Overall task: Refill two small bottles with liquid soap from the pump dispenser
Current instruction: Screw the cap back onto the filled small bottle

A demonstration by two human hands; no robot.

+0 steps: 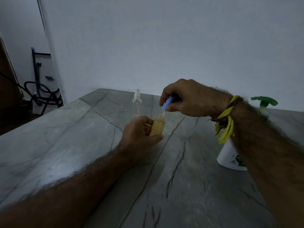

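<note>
My left hand (139,135) grips a small bottle (158,126) filled with yellowish soap, held upright just above the grey table (82,145). My right hand (192,97) holds a blue spray cap (167,102) over the bottle's open neck, with the cap's thin tube dipping into it. Behind my left hand stands a second small clear bottle (136,102) with a white spray top, looking empty. At the right stands the white pump dispenser (230,155) with a green pump head (264,101), partly hidden by my right forearm.
The table runs up to a pale wall at the back. Beyond its left edge, a dark metal frame and looped cables (41,92) sit on the floor in a doorway. A yellow thread band (227,119) hangs from my right wrist.
</note>
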